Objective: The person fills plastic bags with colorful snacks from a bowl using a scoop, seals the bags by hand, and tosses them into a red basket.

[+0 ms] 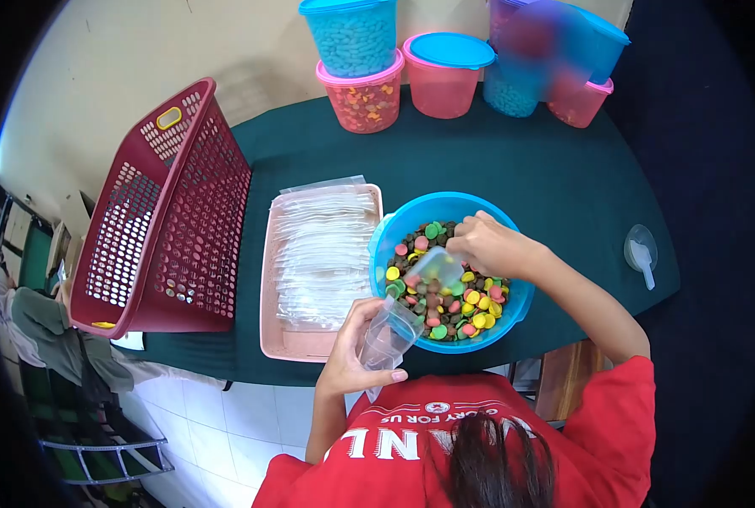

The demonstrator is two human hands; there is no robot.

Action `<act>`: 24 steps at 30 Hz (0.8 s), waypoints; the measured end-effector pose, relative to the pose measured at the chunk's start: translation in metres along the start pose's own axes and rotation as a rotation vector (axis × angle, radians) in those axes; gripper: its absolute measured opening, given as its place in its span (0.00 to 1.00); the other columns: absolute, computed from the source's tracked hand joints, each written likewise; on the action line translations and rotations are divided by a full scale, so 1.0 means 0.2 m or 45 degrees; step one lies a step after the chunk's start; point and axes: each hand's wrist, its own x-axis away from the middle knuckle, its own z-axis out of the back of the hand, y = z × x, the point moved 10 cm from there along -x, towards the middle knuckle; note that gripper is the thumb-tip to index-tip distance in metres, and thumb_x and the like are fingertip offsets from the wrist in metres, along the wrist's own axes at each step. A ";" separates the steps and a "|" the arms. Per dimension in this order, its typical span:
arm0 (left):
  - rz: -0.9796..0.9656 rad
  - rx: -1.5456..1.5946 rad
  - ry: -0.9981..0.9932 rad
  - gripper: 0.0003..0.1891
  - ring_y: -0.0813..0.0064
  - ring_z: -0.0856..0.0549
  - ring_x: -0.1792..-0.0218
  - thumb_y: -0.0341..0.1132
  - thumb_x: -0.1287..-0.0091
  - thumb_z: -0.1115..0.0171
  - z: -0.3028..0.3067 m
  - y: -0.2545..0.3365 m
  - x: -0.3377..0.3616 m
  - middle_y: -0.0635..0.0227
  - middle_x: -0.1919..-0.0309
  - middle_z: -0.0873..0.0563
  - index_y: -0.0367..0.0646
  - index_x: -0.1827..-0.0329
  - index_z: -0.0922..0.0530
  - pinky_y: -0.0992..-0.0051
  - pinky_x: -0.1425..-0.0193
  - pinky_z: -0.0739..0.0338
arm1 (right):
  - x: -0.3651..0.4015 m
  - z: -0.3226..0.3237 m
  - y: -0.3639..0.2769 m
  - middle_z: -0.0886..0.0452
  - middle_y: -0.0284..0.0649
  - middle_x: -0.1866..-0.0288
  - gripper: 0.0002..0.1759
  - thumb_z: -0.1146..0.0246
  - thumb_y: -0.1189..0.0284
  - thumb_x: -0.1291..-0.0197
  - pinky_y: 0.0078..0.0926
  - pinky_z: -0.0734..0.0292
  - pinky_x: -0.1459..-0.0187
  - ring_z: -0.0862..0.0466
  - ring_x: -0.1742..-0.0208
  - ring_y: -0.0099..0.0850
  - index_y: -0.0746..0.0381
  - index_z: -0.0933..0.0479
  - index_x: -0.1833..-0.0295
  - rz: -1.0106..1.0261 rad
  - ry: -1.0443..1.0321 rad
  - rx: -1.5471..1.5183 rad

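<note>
A clear plastic bag (390,334) is held upright in my left hand (348,351), its mouth near the rim of a blue bowl (526,296). My right hand (487,245) is closed on a translucent scoop (435,267) inside the bowl. Round flat candies (479,309) in brown, yellow, green and pink fill the bowl, and the scoop lies over them. Left of the bowl, a pink tray (293,345) holds a stack of flat clear plastic bags (322,254).
A tall maroon basket (195,212) stands at the table's left. Lidded tubs, including a blue one (352,42) and a pink one (443,85), line the back. A small clear cup with a spoon (640,250) lies at right on the green tablecloth (564,186).
</note>
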 end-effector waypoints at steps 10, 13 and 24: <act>-0.044 -0.072 -0.028 0.46 0.66 0.34 0.44 0.40 0.67 0.24 0.00 0.01 0.00 0.60 0.48 0.36 0.37 0.42 0.38 0.69 0.39 0.40 | 0.01 -0.07 -0.06 0.21 0.46 0.73 0.13 0.41 0.82 0.65 0.39 0.31 0.55 0.21 0.63 0.42 0.65 0.24 0.66 0.038 -0.166 -0.316; -0.055 -0.094 -0.015 0.46 0.64 0.33 0.45 0.41 0.68 0.24 0.00 0.01 0.00 0.58 0.49 0.35 0.37 0.42 0.37 0.68 0.40 0.39 | 0.01 -0.11 -0.03 0.21 0.48 0.70 0.13 0.40 0.80 0.62 0.34 0.26 0.60 0.20 0.61 0.42 0.68 0.25 0.65 -0.111 -0.330 -0.659; -0.072 -0.595 0.224 0.43 0.62 0.28 0.51 0.43 0.68 0.25 0.09 0.21 -0.04 0.57 0.57 0.27 0.36 0.46 0.33 0.66 0.48 0.34 | 0.05 0.26 0.06 0.21 0.43 0.71 0.13 0.38 0.75 0.58 0.26 0.26 0.65 0.20 0.68 0.31 0.66 0.24 0.63 -0.055 -0.102 -0.793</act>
